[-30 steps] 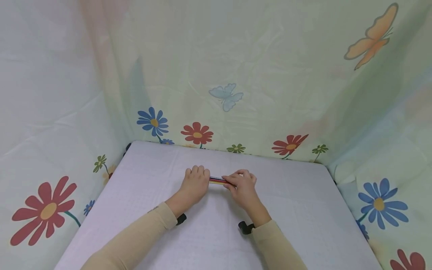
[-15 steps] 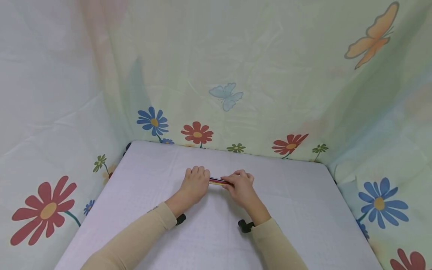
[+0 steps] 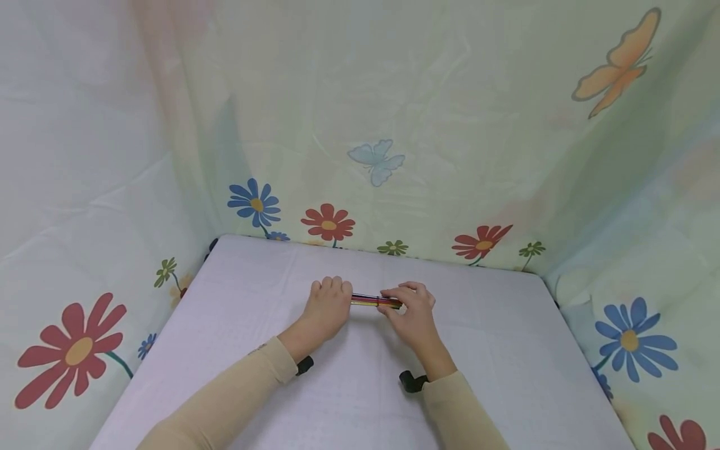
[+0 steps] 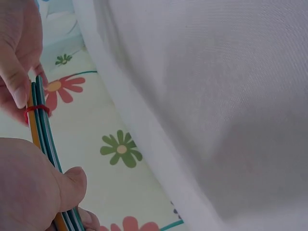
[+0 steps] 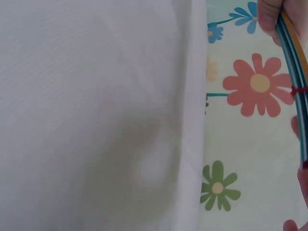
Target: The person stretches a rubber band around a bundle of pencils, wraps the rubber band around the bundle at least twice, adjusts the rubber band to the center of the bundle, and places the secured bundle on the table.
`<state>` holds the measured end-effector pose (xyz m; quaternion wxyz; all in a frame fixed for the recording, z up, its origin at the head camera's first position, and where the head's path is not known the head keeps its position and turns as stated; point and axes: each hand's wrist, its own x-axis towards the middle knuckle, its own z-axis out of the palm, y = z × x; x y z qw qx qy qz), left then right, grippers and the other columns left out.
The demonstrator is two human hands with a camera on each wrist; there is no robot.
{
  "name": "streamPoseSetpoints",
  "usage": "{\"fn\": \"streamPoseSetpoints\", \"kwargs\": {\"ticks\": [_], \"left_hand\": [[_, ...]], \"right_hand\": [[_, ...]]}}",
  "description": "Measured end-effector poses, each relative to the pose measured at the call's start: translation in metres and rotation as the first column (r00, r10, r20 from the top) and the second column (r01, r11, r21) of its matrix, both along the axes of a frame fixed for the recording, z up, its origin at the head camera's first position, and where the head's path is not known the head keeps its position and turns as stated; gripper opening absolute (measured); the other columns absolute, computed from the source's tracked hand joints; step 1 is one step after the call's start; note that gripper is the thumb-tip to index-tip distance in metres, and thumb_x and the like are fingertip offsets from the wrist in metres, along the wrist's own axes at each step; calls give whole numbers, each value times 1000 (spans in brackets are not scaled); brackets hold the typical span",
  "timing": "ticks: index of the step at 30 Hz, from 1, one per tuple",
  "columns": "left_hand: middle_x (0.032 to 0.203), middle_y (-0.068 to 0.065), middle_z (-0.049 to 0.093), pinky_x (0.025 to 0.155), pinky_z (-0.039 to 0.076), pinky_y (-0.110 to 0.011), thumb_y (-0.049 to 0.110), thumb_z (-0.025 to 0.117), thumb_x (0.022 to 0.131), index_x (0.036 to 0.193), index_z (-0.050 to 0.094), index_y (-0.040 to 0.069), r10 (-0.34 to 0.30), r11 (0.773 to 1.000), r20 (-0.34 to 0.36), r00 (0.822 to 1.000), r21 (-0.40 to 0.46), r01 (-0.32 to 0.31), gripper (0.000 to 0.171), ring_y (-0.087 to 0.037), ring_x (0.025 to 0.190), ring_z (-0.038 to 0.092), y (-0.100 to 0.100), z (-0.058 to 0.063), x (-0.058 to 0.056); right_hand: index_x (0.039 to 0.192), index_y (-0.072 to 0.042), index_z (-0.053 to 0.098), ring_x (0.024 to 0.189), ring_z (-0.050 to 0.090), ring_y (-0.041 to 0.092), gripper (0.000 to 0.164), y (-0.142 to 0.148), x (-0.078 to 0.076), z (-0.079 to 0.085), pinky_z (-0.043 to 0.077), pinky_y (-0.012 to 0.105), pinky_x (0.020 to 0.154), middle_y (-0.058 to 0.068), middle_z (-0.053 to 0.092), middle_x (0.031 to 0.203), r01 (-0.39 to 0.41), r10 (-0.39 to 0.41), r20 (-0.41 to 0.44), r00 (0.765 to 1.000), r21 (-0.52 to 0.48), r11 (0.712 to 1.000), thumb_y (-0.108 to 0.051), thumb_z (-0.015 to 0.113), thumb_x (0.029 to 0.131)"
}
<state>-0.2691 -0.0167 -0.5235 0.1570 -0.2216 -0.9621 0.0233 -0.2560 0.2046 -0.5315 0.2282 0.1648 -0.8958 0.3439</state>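
Note:
A bundle of coloured pencils (image 3: 365, 300), teal and orange in the left wrist view, lies across between the hands above the table. A thin red rubber band (image 4: 37, 109) goes round the bundle near its right end. My left hand (image 3: 328, 307) grips the left part, thumb along the pencils (image 4: 45, 139), hiding that end. At the other end my right hand (image 3: 412, 312) has thumb and fingers on either side of the bundle, close to the band. In the right wrist view, the right-hand fingers (image 5: 303, 185) show only partly at the frame edge.
The table (image 3: 506, 350) has a white cloth over it. Behind and at both sides hangs a pale curtain (image 3: 427, 112) printed with flowers and butterflies. Black wrist-camera mounts (image 3: 412, 381) stick out beneath the wrists.
My right hand has shifted slightly right along the bundle, and the red band and the pencils' right end now show. My left hand stays nearly in place, still holding the pencils.

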Motion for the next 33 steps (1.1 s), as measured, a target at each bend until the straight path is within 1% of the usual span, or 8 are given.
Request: {"fn": "streamPoseSetpoints", "kwargs": {"ticks": [3,7,12,17,20,24,27,33], "left_hand": [[92,-6,56,71,33,-36,23,59,109,99,56,10,-6,1000,4,1000,1,6,16,-22,85,51,0,0,0],[93,-6,56,71,34,-36,24,58,110,101,56,10,-16,1000,17,1000,5,16,17,-22,85,51,3,0,-1],[94,-5,55,72,34,-36,26,59,110,104,56,11,-8,1000,35,999,-11,9,17,-21,86,50,4,0,-1],[93,-5,56,70,33,-36,23,58,109,100,56,11,-35,999,5,999,-5,35,15,-22,85,53,6,-1,1],[93,-4,56,70,33,-36,23,57,110,100,56,11,-28,1000,12,1000,-2,28,16,-22,85,53,6,-1,2],[95,-4,56,72,35,-36,25,58,110,104,56,11,-20,1000,45,999,-4,20,16,-22,87,53,4,-2,2],[97,-5,56,74,37,-36,27,59,110,107,56,10,-14,1000,69,998,-6,14,17,-22,89,52,3,-2,1],[98,-5,56,75,38,-37,28,61,110,108,56,10,3,1000,78,997,-18,-1,19,-22,89,51,2,-1,1]], "right_hand": [[105,-15,84,123,58,34,29,5,-1,-5,22,65,110,2,83,100,-29,28,-40,999,-35,999,-11,96,79],[103,-14,84,125,56,35,24,4,0,-3,20,66,110,2,83,98,-33,33,-54,998,-5,999,-10,93,81],[105,-14,84,126,55,35,24,-8,3,4,19,70,110,2,83,97,-5,13,-72,997,111,994,-14,93,82],[109,-18,84,123,58,34,24,-22,8,10,24,71,107,-1,83,100,24,3,-102,995,269,963,-24,90,86],[110,-18,85,121,59,33,26,-26,9,11,26,70,106,-2,84,100,44,-13,-111,994,289,956,-26,90,85],[117,-17,84,126,58,34,36,-23,8,9,24,71,109,0,84,105,38,-23,-64,998,241,970,-27,92,83],[120,-17,83,131,55,34,40,-17,6,6,22,69,112,1,84,109,35,-35,-2,999,142,989,-26,94,82],[107,-17,86,129,55,32,28,-7,4,-1,25,64,111,2,83,100,55,-49,80,996,-82,995,-15,94,80]]}}
